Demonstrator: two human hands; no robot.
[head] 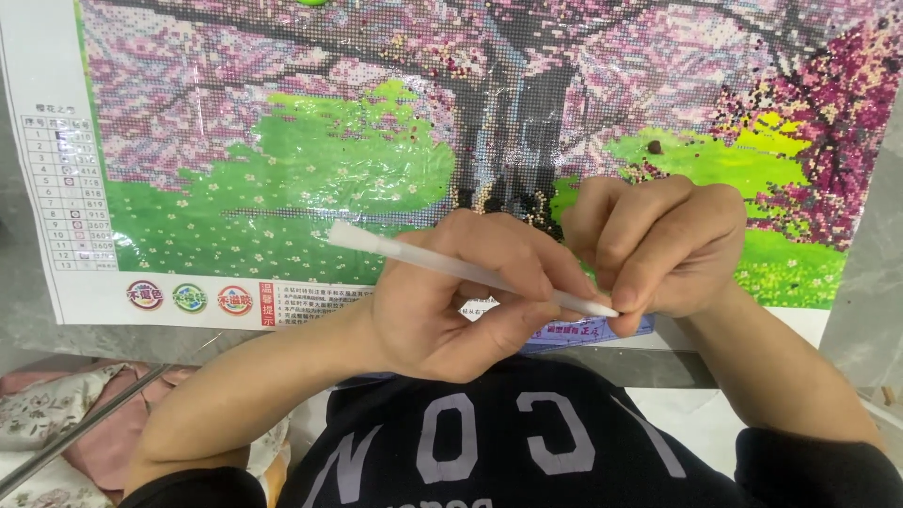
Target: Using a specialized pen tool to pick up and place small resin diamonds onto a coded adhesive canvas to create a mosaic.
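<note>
Diamond-painting canvas (282, 179) lies beyond both hands; white applicator pen (451, 266) – long axis slanting upper-left to lower-right – gripped by left hand (451, 301), tip pinched by right hand (658, 249)

White applicator pen (461, 268), slanted, tip btwn fingertips, above canvas edge.

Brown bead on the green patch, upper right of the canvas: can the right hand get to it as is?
Probably yes. The bead lies in the open just above the right hand, nothing between them. But that hand's fingers are pinching the pen tip, so it would have to let go first.
</note>
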